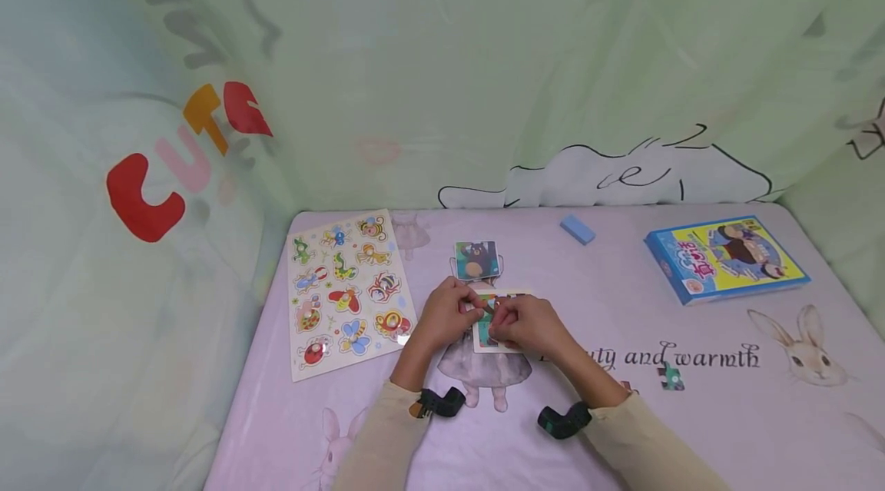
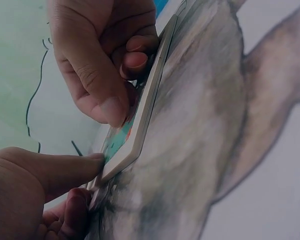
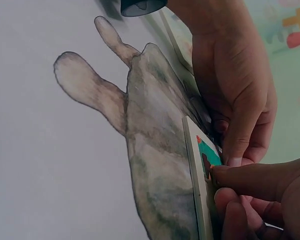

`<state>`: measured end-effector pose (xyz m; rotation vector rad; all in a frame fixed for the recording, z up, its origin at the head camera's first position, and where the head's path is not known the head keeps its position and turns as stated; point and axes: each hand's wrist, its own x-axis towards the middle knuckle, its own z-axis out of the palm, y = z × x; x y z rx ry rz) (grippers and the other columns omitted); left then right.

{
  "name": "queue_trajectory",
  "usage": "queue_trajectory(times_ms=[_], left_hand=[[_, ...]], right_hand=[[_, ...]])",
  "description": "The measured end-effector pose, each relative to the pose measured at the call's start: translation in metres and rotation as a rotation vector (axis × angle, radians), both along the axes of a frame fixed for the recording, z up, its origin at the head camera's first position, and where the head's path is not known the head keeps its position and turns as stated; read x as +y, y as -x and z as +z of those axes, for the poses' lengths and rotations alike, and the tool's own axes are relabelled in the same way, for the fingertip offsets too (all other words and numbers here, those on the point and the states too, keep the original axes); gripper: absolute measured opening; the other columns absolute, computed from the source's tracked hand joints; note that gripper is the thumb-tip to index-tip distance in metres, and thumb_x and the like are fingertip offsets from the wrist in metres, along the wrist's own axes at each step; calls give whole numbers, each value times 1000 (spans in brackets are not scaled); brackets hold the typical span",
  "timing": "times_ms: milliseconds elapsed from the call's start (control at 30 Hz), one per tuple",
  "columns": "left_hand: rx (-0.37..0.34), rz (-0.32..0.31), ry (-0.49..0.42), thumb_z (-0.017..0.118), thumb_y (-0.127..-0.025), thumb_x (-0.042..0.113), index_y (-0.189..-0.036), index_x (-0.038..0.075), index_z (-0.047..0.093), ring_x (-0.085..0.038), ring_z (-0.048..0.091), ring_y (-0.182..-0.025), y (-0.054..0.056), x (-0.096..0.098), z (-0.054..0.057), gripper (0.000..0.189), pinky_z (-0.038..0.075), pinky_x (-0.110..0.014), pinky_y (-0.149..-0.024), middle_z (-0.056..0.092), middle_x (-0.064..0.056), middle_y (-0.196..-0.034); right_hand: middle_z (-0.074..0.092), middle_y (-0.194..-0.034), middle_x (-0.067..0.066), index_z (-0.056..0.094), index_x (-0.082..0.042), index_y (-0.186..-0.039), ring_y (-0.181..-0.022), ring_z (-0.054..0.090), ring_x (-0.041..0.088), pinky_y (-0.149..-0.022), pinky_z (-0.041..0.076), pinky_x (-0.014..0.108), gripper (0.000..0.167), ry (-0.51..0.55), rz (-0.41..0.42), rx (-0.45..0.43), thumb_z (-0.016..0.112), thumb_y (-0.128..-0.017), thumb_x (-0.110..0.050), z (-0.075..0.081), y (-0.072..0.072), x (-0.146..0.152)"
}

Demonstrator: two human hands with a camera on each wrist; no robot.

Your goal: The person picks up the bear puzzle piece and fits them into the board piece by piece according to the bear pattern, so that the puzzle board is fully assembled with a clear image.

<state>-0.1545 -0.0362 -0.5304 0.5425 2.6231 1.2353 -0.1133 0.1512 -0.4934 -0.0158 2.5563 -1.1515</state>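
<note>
A small white-framed puzzle board [image 1: 510, 346] with green and brown picture parts lies in front of me. My left hand [image 1: 448, 313] grips its left edge, thumb on top and the other fingers curled beside it. From the right, my right hand [image 1: 528, 322] reaches over the board and pinches a small brown puzzle piece [image 1: 489, 309], largely hidden by the fingertips. The right thumb [image 3: 235, 179] is right at the picture surface, close to the left thumb [image 3: 235, 161]. Just beyond the board lies a bear picture card [image 1: 477, 260].
On the left lies an insect knob-puzzle board [image 1: 325, 360]. A blue block [image 1: 577, 230] sits at the back, with a blue-and-yellow box [image 1: 726, 257] to the right. One loose puzzle piece [image 1: 671, 377] is right of my forearm; another [image 1: 625, 386] is partly hidden by it.
</note>
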Motion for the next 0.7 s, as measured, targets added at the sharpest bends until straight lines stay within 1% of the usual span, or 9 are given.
queue_trajectory(times_ms=[133,267,333,400,533,700], left_hand=[[-5,-14,-22,81,-85,20,-92,14,75,-6,47,-70,1,-2,0,11,40,-20,-65,54,0,-94],[-4,-31,-3,89,-77,29,-92,15,75,-7,47,-74,1,-3,0,25,40,-21,-67,55,1,-97],[-5,-37,5,90,-76,32,-92,16,75,-8,46,-76,2,-3,0,28,39,-21,-69,55,2,-98],[-5,-41,10,90,-75,33,-93,16,75,-8,46,-77,2,-3,0,30,39,-22,-69,55,2,-99],[5,-42,18,89,-76,31,-93,15,74,-9,46,-77,3,-2,1,27,39,-22,-70,55,1,-98],[6,-31,33,88,-77,28,-91,15,73,-9,46,-76,2,-1,-1,25,39,-23,-70,54,1,-97]], right_hand=[[62,-65,-2,72,-12,-81,-59,56,13,-55,44,26,12,2,10,-9,81,-85,-19,2,0,2],[62,-67,-1,71,-10,-84,-58,58,12,-55,47,26,13,30,9,-29,78,-88,-20,3,-1,6],[62,-67,-1,70,-10,-85,-58,58,12,-55,47,27,13,39,6,-39,78,-88,-19,3,-1,7],[62,-68,0,70,-10,-84,-58,57,13,-55,46,27,13,40,9,-42,79,-87,-19,2,0,8],[61,-69,0,69,-11,-84,-60,56,14,-56,45,26,16,31,11,-52,83,-84,-19,-1,2,8],[59,-68,-1,68,-12,-83,-63,53,15,-55,40,27,21,-13,39,-34,87,-80,-20,-2,2,6]])
